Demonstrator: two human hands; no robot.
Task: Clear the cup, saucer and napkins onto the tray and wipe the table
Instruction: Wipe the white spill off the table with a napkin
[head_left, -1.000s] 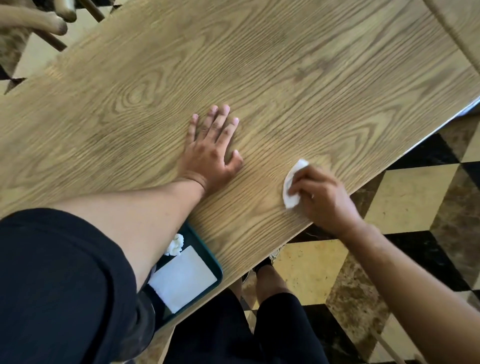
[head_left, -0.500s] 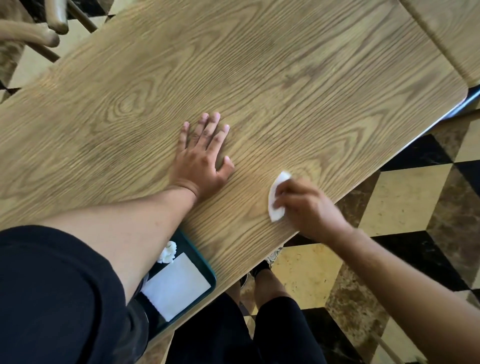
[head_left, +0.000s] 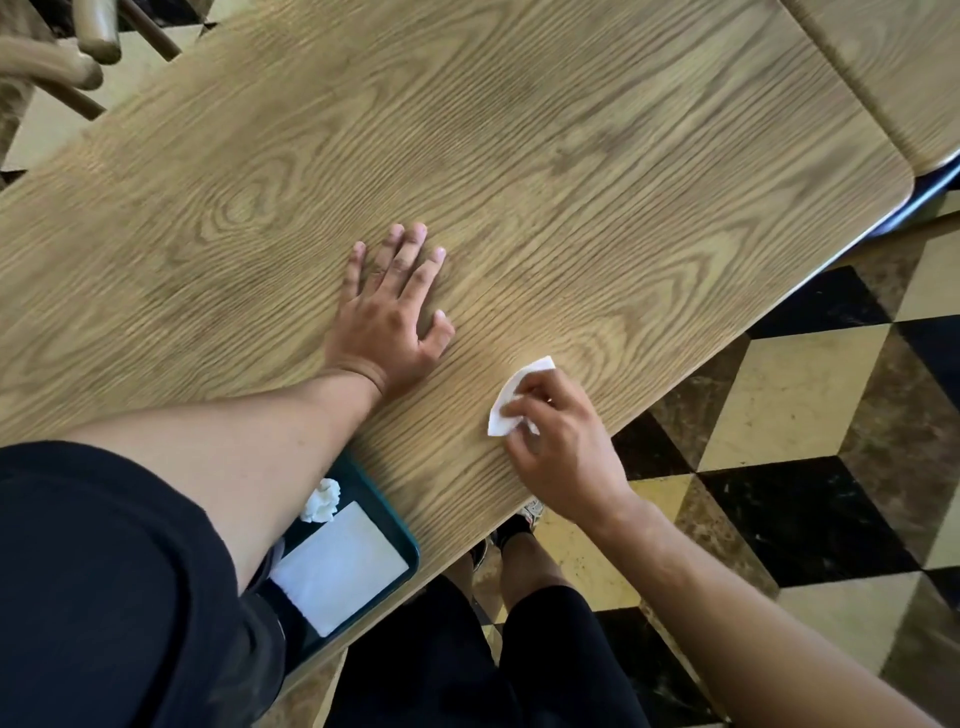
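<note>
The right hand (head_left: 566, 452) pinches a small white napkin (head_left: 511, 402) between curled fingers (head_left: 524, 410) and thumb, holding it against the desk (head_left: 571, 156) near the near edge; most of the paper is bunched under the fingertips, with one flap showing just beyond them. The left hand (head_left: 387, 322) lies flat on the wood a little to the left of those fingers, its own fingers (head_left: 400, 254) straight and slightly spread, holding nothing and seemingly bracing the body.

The napkin looks thin, light and limp (it will likely crumple or tear if dragged hard, more so if damp), so it should handle best folded into a pad and pressed under several fingertips rather than nipped at a corner. The desk surface looks smooth, so the paper ought to slide easily.

Nearer the body than either hand, partly under the left forearm, a tray (head_left: 410, 551) carries a flat sheet (head_left: 337, 566) and a crumpled wad (head_left: 323, 500). Cup and saucer are not visible; they may be hidden.
</note>
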